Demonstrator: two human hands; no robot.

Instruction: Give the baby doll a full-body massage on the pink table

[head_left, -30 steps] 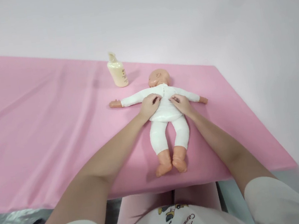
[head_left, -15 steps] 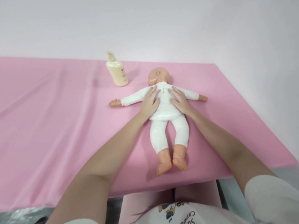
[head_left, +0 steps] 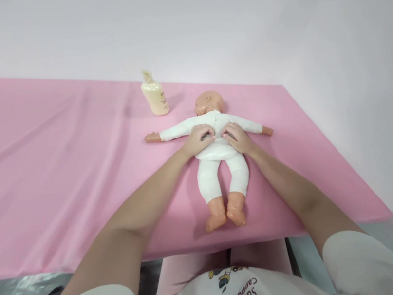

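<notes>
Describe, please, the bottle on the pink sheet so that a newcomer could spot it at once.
Start from the pink sheet and find the baby doll lying under both hands. The bottle stands upright just beyond the doll's outstretched arm, near the far edge. It is cream-coloured, with a pump top, and the only upright thing there.

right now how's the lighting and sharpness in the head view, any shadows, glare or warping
Head view: soft, even light with no glare; faint shadows lie beside the bottle and under the doll. Wide-angle warping bends the pink sheet edges and stretches the forearms. The left hand and right hand look slightly soft, as do fine details.
</notes>
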